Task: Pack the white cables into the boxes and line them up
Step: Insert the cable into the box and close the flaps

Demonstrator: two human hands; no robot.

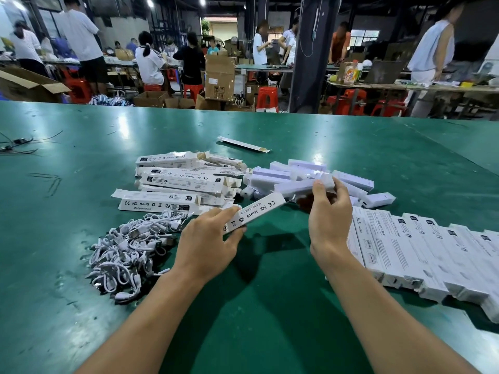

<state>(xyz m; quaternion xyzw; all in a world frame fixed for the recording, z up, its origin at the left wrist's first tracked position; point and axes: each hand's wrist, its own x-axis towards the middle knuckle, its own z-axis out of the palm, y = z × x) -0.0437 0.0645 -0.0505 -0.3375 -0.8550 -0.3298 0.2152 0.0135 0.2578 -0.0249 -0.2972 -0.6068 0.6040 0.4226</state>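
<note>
The main risk is at the open end of the printed carton (255, 211). The left hand (208, 247) pinches only its near end, thumb underneath and fingers on top, so the far end with its loose flap hangs in the air, tilted up and away. If the right hand (328, 214) pushes its load in off-axis, the carton could twist in that light grip, the flap could fold inward, or the thin card could buckle. A second risk lies under the right wrist: the row of finished boxes (421, 249) lies just beside it on the green worktop (81, 147), and a careless sweep could knock the line crooked.

The right hand's grip is closed on a white wrapped piece (305, 186) at the edge of the heap of similar white pieces (318, 175). Whether it has lifted clear of that heap is hard to say, since the fingers hide the contact.

The white cables (129, 249) lie in a tangled pile on the worktop, to the left of the left hand and just beside its wrist, touched by neither hand. The carton's mouth points away from them, toward the right hand. Flat, unfilled cartons (178, 184) sit stacked beyond the cables.
</note>
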